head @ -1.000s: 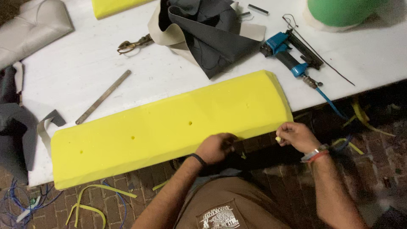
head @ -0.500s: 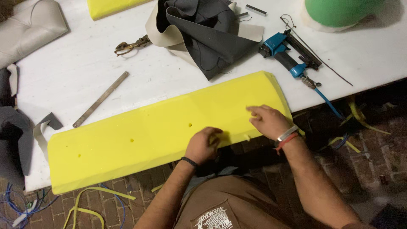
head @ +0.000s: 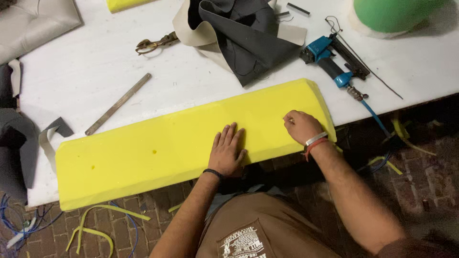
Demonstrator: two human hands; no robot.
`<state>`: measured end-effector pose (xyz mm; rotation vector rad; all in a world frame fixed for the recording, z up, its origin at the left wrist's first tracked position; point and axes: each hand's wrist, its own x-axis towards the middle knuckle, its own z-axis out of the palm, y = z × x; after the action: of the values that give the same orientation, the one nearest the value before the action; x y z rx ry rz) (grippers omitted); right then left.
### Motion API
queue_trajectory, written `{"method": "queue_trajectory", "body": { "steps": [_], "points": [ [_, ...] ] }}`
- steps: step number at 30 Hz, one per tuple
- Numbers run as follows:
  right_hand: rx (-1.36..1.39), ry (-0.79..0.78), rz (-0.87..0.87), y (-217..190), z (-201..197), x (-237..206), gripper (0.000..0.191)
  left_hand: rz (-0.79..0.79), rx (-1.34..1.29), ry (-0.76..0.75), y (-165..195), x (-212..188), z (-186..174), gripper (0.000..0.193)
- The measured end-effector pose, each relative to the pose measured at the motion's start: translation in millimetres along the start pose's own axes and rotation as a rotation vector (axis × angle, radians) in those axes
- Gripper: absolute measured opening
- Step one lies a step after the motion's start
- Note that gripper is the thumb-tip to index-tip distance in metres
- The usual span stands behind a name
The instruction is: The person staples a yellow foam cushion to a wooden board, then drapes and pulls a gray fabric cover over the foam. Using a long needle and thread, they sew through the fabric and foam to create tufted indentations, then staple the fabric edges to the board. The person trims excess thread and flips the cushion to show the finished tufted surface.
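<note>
Yellow foam slab (head: 158, 148) under both hands, lying long across white table (head: 95, 62), near edge overhanging toward body. Left hand (head: 228, 152) flat on foam, fingers spread and straight, clamped on nothing, pressing near slab's middle. Right hand (head: 301, 126) just beside it toward bevelled end, fingers curled with tips touching foam; can't tell whether pinching anything small. Hands near, not touching. Blue staple gun (head: 330, 59) beyond right hand, well apart. Dark fabric pile (head: 244, 36) beyond both. Metal ruler (head: 118, 103) and scissors (head: 153, 44) beyond left hand, far off.
</note>
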<state>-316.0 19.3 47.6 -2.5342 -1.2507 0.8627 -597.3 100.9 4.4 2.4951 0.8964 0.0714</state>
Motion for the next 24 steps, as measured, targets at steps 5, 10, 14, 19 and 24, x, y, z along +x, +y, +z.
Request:
{"method": "queue_trajectory", "body": {
  "steps": [5, 10, 14, 19, 24],
  "points": [
    [-0.061, 0.219, -0.079, -1, 14, 11, 0.02, -0.006, -0.002, 0.004, 0, 0, -3, 0.07],
    [-0.135, 0.19, -0.055, -6, 18, 15, 0.02, 0.003, -0.014, 0.007, 1, -2, -8, 0.07],
    [-0.172, 0.065, -0.001, -10, 6, 21, 0.019, 0.001, -0.005, 0.011, 1, -3, -9, 0.071],
    [-0.181, 0.08, -0.066, -11, 7, 19, 0.026, 0.028, 0.001, 0.036, 2, -3, -7, 0.071],
    [0.205, -0.028, 0.096, 1, 6, 25, 0.029, 0.016, -0.051, 0.024, 0, -4, -11, 0.074]
  ]
}}
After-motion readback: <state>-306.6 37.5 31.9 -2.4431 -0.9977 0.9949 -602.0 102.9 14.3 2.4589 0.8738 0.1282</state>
